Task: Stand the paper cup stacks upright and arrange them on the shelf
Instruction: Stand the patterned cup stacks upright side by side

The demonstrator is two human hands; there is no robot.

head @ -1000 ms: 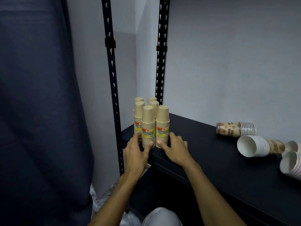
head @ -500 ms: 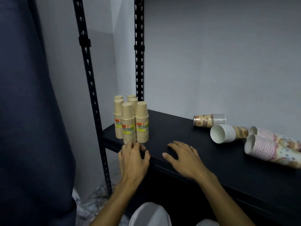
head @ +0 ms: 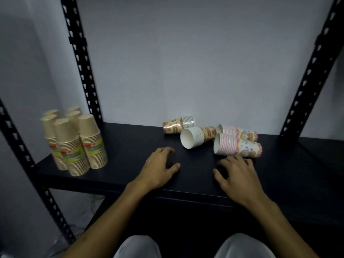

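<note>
Fingers loosely curled, both hands empty | black shelf, grey wall | tan stacks upright at 9 o'clock; four patterned stacks lying at 1 o'clock

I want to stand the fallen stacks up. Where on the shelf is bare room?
Bare shelf lies between the upright tan cup stacks and the four lying stacks, and again right of the pink stack toward the right post. The lying stacks crowd together; both hands hover before them.

both hands off tan stacks, moved right
</note>
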